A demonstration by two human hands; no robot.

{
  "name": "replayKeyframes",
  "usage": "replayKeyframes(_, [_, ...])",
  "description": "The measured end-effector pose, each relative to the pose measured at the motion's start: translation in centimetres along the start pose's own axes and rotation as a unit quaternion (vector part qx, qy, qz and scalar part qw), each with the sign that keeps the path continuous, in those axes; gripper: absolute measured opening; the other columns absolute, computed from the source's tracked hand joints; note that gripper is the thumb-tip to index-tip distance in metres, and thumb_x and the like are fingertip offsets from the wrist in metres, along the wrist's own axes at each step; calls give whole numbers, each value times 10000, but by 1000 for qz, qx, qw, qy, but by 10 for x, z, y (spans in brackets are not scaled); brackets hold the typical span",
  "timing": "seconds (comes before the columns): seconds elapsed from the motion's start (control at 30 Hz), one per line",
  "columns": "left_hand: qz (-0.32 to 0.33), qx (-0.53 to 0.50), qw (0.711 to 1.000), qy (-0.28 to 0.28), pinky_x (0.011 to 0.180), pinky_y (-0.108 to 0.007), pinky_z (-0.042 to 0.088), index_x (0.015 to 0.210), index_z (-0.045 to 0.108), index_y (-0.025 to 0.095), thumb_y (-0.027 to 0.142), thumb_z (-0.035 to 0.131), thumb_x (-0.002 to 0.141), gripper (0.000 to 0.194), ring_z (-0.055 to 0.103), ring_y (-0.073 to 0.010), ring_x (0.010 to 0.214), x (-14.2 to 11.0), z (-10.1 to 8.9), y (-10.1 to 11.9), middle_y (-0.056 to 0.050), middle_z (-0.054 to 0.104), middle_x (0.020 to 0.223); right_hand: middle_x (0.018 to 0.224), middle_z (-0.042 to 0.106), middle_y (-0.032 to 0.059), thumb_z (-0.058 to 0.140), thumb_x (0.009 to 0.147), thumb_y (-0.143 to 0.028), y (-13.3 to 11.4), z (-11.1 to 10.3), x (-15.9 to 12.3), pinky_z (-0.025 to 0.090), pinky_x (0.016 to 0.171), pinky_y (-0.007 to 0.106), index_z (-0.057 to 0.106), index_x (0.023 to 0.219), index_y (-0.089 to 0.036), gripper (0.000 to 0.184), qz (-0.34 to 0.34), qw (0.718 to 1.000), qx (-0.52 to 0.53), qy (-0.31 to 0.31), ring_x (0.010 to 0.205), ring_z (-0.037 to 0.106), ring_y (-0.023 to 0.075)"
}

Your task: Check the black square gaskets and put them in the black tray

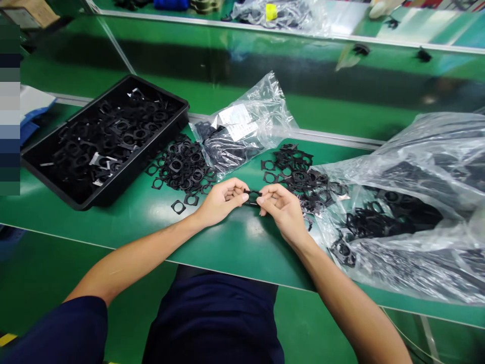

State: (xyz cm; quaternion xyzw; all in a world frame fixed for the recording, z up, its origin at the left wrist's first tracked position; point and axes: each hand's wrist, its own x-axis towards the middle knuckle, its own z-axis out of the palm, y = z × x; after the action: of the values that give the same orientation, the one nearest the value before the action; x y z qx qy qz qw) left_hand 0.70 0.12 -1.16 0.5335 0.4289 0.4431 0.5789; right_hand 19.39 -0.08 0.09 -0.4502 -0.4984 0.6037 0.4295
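Between my two hands, just above the green bench, is a small black plastic frame (pixel 253 193) with an opening in its middle. My left hand (pixel 224 201) pinches its left end between thumb and fingers. At the right end, my right hand (pixel 279 206) grips it the same way. Part of the frame is hidden by the fingertips. A heap of black square frames with round holes (pixel 184 164) lies to the left behind my left hand. Another pile of black parts (pixel 293 169) lies behind my right hand.
A black tray (pixel 89 205) full of similar parts stands at the left. Behind my hands lies a clear labelled bag (pixel 261 108). A large open plastic bag (pixel 409 139) with black parts covers the right side. A raised shelf (pixel 212 23) runs along the back.
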Motion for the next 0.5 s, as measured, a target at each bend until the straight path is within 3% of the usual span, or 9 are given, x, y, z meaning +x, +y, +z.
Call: replayKeyframes(0.5, [-15, -7, 1000, 1, 625, -217, 484, 870, 639, 150, 394, 762, 806, 280, 574, -91, 631, 0, 1, 1, 22, 589, 681, 700, 596, -38, 846, 736, -415, 2, -1, 1, 478, 577, 257, 651, 870, -198, 321, 7, 1000, 8, 7, 543, 550, 89])
